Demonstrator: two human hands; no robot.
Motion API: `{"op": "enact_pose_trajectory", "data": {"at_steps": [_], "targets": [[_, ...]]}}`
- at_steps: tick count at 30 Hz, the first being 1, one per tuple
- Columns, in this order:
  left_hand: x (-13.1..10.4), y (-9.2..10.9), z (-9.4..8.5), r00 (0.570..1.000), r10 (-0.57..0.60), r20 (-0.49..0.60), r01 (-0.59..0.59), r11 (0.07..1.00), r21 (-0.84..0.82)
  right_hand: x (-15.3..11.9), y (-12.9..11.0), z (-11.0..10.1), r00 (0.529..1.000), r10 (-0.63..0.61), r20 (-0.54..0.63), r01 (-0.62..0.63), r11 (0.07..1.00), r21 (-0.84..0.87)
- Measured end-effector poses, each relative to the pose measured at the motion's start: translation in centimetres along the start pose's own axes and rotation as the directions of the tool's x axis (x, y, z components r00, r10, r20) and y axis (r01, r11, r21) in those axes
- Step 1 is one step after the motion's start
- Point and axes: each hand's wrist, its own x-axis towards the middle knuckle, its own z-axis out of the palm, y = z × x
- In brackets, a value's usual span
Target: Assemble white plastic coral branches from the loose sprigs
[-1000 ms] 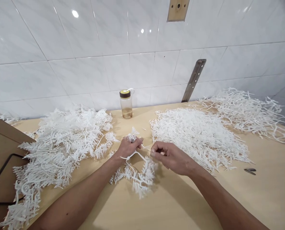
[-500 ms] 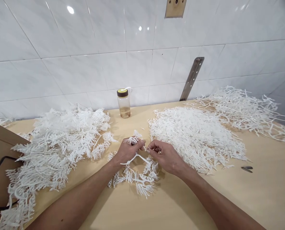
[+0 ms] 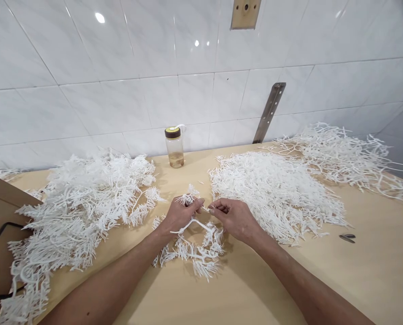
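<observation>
My left hand (image 3: 182, 214) is closed round a white plastic artificial branch, whose spiky sprig (image 3: 187, 198) sticks out above the thumb. Close on its right, my right hand (image 3: 235, 218) pinches a small white tip piece (image 3: 206, 209) that reaches across to the left fingertips. How that piece joins the branch is too small to tell. Below both hands lie white branches with needle-like tufts (image 3: 203, 267), and a bare curved stem (image 3: 195, 221) runs out from under the left hand.
A big heap of tufted white branches (image 3: 86, 203) fills the left, beside a brown box (image 3: 5, 198). On the right lie a pile of short white sprigs (image 3: 275, 194), bare white stems (image 3: 346, 155) and small dark slivers (image 3: 347, 238). A bottle (image 3: 175, 150) and a metal bracket (image 3: 269, 113) stand behind.
The right fingers have shifted slightly and closed more tightly on the small piece. The left hand keeps its hold, and the view has tilted a little.
</observation>
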Motion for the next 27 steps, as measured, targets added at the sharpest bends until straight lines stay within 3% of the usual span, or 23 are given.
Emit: {"op": "enact_pose_trajectory", "data": {"at_steps": [14, 27], "targets": [[0.5, -0.8, 0.3, 0.995, -0.05, -0.089, 0.055, 0.997, 0.056, -1.0, -1.4, 0.0, 0.979, -0.187, 0.08, 0.2, 0.954, -0.225], [0.7, -1.2, 0.4, 0.989, 0.011, -0.144, 0.0, 0.997, 0.073, -1.2, -1.6, 0.2, 0.986, -0.16, 0.036, 0.164, 0.949, -0.27]]}}
